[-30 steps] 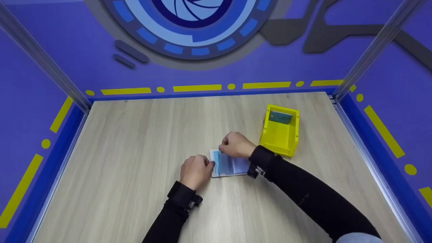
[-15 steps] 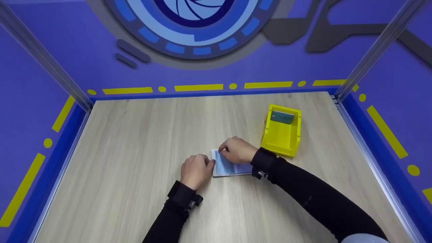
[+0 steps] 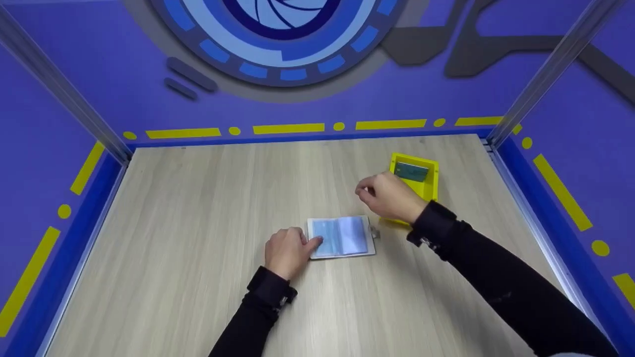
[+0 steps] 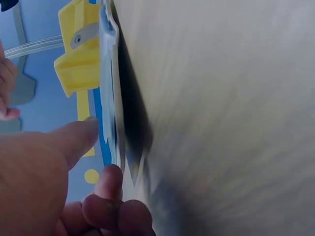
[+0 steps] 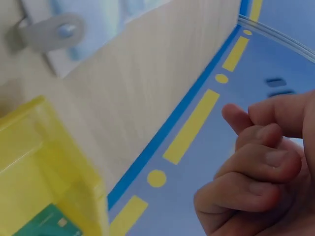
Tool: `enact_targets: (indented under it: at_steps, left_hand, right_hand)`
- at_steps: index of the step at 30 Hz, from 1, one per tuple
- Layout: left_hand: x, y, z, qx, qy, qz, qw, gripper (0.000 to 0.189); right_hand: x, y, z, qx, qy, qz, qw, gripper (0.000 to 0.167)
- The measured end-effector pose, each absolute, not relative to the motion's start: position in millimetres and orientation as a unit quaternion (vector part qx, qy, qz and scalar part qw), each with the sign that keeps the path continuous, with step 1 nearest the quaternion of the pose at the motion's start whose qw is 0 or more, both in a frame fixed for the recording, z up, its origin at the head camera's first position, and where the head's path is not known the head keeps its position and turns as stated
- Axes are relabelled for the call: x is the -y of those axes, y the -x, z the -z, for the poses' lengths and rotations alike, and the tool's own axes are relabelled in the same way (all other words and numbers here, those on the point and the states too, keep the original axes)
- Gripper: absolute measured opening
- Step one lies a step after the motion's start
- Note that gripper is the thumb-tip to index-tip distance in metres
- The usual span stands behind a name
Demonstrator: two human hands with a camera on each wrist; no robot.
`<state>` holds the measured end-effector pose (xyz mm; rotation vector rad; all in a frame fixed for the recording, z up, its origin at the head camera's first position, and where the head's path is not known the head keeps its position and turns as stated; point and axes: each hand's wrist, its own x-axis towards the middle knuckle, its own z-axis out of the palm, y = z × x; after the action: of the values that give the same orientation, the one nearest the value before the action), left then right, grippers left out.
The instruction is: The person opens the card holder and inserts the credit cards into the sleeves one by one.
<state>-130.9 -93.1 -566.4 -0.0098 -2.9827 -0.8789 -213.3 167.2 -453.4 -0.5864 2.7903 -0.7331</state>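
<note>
Left hand pinches the left edge of the card holder, thumb laid over the top, the other fingers curled at the rim. Right hand is raised above the table, thumb and forefinger tips together, the rest curled in, nothing visible in its hold.

The holder lies open on the table, between the hands and nearer the left one. Pale blue clear sleeves lie across it, and a strap with a metal snap juts from its right side. Beyond it to the right sits the yellow box; inside, a green card leans against the far wall. The right hand and wrist block the box's near left part from the head view — its floor shows only partly. Behind the table stands a blue panel with yellow dashes.
</note>
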Motion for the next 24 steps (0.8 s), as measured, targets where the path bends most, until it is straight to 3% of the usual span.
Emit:
enact_targets:
  at_steps: [8, 16, 24]
  left_hand:
    - [92.5, 131.4, 569.6, 0.959, 0.004, 0.283, 0.008, 0.046]
    - [89.9, 130.5, 570.2, 0.956, 0.003, 0.292, 0.007, 0.045]
    - [90.5, 131.5, 569.5, 0.954, -0.001, 0.301, 0.003, 0.045]
  right_hand:
    - [-197.3, 203.5, 466.3, -0.948, 0.189, 0.236, 0.101, 0.026]
    - [-251.3, 238.9, 442.9, -0.965, 0.065, 0.224, 0.122, 0.036]
    - [-294.7, 273.6, 441.0, -0.984, 0.021, 0.154, 0.085, 0.028]
